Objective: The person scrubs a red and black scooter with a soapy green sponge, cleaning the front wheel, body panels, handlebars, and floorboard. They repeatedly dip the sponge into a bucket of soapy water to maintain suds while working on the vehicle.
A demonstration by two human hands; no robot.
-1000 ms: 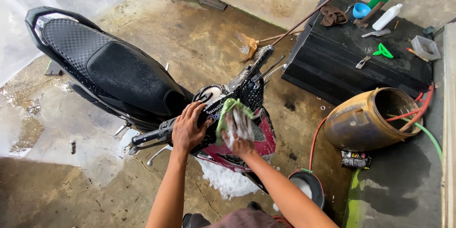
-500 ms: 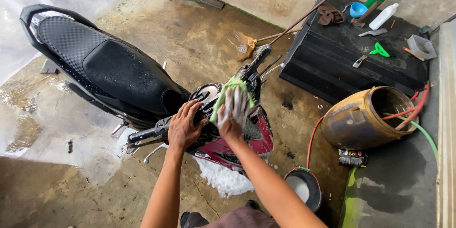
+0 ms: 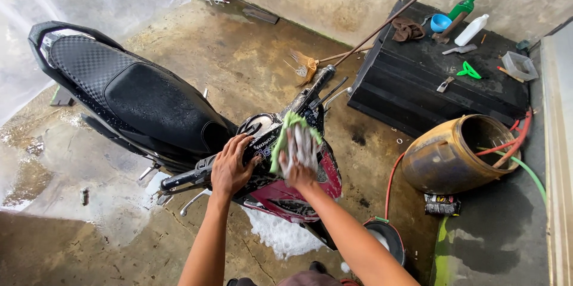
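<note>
Your right hand (image 3: 298,158) presses a soapy green wash cloth (image 3: 290,137) flat against the handlebar cowl of the motorcycle (image 3: 179,125); the fingers are spread over the cloth, pinning it to the panel rather than clenching it. The cloth sits on top of the cowl, just right of the round instrument dial (image 3: 258,125). Your left hand (image 3: 230,167) rests palm-down on the same cowl, immediately left of the cloth, fingers loosely curled, holding nothing.

Progress, judged from the surfaces: the seat is wet and beaded, suds coat the cloth, and a patch of white foam (image 3: 280,232) lies on the concrete floor (image 3: 250,59) directly below your grip. The red front fairing beneath the cloth looks soapy. Washing appears to have reached the front end; no rinse is visible there.

Containers:
- A black bucket (image 3: 385,244) stands on the floor below and right of your right forearm; it holds pale foamy liquid.
- A brown clay jar (image 3: 456,155) lies tilted farther right, with red and green hoses (image 3: 507,143) running into its mouth.
- On the black box (image 3: 430,77) beyond, a white bottle, a green bottle and a blue cup stand together; contents cannot be seen.
</note>
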